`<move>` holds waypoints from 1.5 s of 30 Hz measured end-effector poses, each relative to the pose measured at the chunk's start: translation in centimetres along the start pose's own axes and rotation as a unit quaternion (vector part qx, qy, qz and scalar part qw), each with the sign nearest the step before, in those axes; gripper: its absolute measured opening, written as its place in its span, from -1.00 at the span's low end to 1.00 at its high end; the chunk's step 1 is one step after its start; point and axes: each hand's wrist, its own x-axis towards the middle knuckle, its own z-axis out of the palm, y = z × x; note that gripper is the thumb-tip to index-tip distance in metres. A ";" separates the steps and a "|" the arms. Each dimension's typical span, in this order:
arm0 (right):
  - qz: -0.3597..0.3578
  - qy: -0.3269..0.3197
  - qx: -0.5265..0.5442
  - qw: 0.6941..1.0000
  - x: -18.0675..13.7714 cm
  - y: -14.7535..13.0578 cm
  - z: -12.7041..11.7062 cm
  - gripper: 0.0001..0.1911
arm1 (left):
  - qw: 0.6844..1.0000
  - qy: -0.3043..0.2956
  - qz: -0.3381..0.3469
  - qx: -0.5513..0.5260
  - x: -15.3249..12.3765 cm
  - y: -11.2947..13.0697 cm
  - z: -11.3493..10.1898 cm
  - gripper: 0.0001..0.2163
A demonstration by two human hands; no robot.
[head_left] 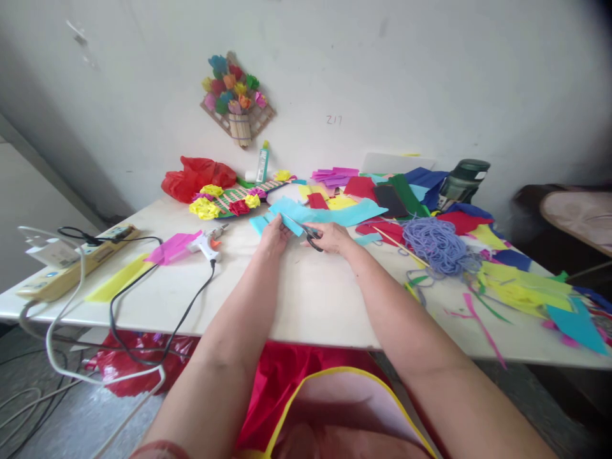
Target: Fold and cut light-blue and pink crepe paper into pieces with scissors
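My left hand (276, 237) grips a piece of light blue crepe paper (292, 224) above the middle of the table. In my right hand (333, 238) is a pair of scissors (313, 235) with dark handles, its blades pointing left at the blue paper. How far the blades are apart is too small to tell. Just behind both hands lies a longer light blue paper strip (349, 213). A guitar-shaped craft (234, 199) with yellow, red and purple paper flowers rests behind my left hand.
A white glue gun (207, 245) and a power strip (76, 264) with cords lie at left. Purple-blue yarn (436, 244), coloured paper scraps (519, 284) and a dark bottle (463, 182) occupy the right. A red plastic bag (198, 178) sits at the back; a flower basket craft (238, 105) hangs on the wall.
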 end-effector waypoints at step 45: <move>-0.012 0.001 -0.023 1.000 0.1 -0.5 0.3 -0.44 | 1.000 0.015 0.009 0.006 -0.1 0.0 0.2 -0.86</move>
